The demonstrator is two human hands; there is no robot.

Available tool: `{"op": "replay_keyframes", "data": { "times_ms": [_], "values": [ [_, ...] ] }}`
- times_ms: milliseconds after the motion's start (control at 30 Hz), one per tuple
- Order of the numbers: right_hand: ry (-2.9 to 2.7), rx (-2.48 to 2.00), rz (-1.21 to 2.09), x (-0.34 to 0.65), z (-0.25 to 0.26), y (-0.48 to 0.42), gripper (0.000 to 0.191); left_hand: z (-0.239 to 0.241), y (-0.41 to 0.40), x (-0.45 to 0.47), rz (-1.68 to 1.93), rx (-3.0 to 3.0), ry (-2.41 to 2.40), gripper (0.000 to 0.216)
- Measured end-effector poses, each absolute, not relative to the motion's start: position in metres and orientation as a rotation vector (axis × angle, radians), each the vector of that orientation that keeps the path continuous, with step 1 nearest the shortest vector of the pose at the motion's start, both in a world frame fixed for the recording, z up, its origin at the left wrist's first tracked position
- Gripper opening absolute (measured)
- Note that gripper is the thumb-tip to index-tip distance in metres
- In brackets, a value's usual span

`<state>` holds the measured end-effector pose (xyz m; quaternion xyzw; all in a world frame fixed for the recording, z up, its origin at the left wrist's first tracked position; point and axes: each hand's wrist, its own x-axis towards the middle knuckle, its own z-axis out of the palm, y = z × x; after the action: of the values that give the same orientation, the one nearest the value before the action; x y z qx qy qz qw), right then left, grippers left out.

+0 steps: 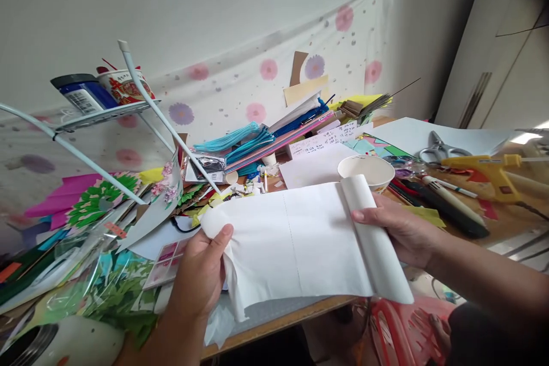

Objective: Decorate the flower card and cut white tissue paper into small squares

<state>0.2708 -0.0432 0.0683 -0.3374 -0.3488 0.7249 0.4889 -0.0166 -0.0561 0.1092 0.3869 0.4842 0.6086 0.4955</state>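
A roll of white tissue paper is stretched between my hands, partly unrolled, with a line of perforations down the middle of the sheet. On the left, my left hand grips the loose end, thumb on top, and the paper is crumpled there. My right hand is closed around the rolled part, its thumb lying across the roll and its fingers behind. The paper hangs above the front edge of the table. Just behind the roll stands a white paper bowl.
A yellow glue gun and scissors lie at the right. Blue pipe cleaners and handwritten paper are piled at the back. A small metal rack holds a blue jar. A red plastic stool stands below.
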Motion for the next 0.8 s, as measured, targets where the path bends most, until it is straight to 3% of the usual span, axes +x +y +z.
{"op": "replay_keyframes", "data": {
  "times_ms": [133, 300, 500, 667, 800],
  "values": [
    [-0.878, -0.958, 1.692, 0.274, 0.072, -0.048, 0.060, 0.109, -0.073, -0.028, 1.494, 0.973, 1.206, 0.039],
    [-0.928, -0.948, 1.632, 0.283, 0.074, -0.053, 0.054, 0.107, -0.089, -0.035, 1.487, 0.922, 1.286, 0.056],
    [-1.005, -0.977, 1.568, 0.292, 0.076, -0.058, 0.063, 0.094, -0.099, -0.037, 1.439, 0.923, 1.334, 0.072],
    [-0.979, -1.048, 1.526, 0.300, 0.071, -0.057, 0.059, 0.076, -0.092, -0.060, 1.189, 1.091, 1.483, 0.059],
    [-0.913, -0.980, 1.604, 0.302, 0.070, -0.059, 0.059, 0.079, -0.080, -0.049, 1.219, 1.662, 1.864, 0.040]
  ]
}}
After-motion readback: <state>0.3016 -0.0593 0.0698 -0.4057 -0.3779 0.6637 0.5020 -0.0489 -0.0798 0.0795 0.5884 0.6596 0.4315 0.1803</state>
